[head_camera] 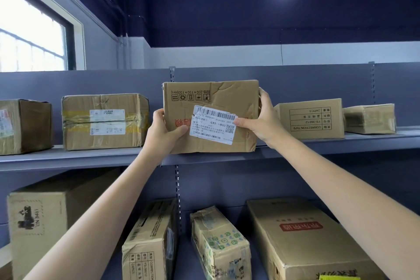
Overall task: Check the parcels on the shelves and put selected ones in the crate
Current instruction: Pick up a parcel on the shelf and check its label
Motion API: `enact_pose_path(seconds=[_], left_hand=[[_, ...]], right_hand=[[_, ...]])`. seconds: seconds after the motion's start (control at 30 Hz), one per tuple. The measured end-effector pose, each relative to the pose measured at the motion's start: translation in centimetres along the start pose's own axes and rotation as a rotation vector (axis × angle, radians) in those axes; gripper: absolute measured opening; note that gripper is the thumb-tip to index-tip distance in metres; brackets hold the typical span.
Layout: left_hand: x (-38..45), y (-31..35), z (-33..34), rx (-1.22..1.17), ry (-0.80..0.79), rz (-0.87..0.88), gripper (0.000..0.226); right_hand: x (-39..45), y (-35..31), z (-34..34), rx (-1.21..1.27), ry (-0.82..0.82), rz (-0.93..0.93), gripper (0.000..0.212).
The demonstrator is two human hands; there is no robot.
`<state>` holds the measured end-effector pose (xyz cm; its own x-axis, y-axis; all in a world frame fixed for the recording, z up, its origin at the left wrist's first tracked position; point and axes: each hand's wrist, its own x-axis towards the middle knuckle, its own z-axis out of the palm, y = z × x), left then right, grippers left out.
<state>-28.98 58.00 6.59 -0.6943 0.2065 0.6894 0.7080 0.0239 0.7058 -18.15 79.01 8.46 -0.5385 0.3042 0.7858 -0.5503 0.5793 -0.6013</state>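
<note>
Both hands hold a dented cardboard box upright at the front edge of the upper shelf. The left hand grips its lower left side, thumb lying on the front face. The right hand clasps the right edge, thumb pressed on the white shipping label. Its printing is upside down. Other boxes stand on either side, among them a taped box and a correction tape box. More parcels lie on the lower shelf.

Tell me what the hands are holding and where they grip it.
Both hold the labelled box: the left hand on its lower left edge, the right hand on its right side.
</note>
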Motion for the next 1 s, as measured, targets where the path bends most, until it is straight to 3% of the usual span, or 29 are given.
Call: enact_pose_path(seconds=[0.17, 0.3, 0.5, 0.63, 0.77, 1.0], left_hand=[[-0.5, 0.2, -1.9, 0.044, 0.023, 0.029, 0.064], [-0.6, 0.1, -2.5, 0.205, -0.033, 0.082, 0.091], [0.9, 0.0, -2.6, 0.492, 0.044, 0.181, 0.119], [2.8, 0.8, -2.9, 0.739, 0.004, 0.249, 0.123], [4.8, 0.2, -2.5, 0.896, -0.084, 0.243, 0.120], [7.4, -2.8, -1.3, 0.885, -0.098, 0.218, 0.121]], right_hand=[[-0.4, -0.2, 1.9, -0.038, 0.032, -0.040, 0.087], [-0.2, 0.1, 3.5, -0.114, 0.131, -0.065, 0.078], [0.8, 0.4, 5.0, -0.403, 0.005, -0.111, 0.122], [3.2, -0.1, 4.7, -0.705, -0.104, -0.138, 0.127], [5.5, 0.0, 4.8, -0.727, -0.159, -0.122, 0.117], [7.3, 2.7, 6.2, -0.823, -0.148, -0.131, 0.112]])
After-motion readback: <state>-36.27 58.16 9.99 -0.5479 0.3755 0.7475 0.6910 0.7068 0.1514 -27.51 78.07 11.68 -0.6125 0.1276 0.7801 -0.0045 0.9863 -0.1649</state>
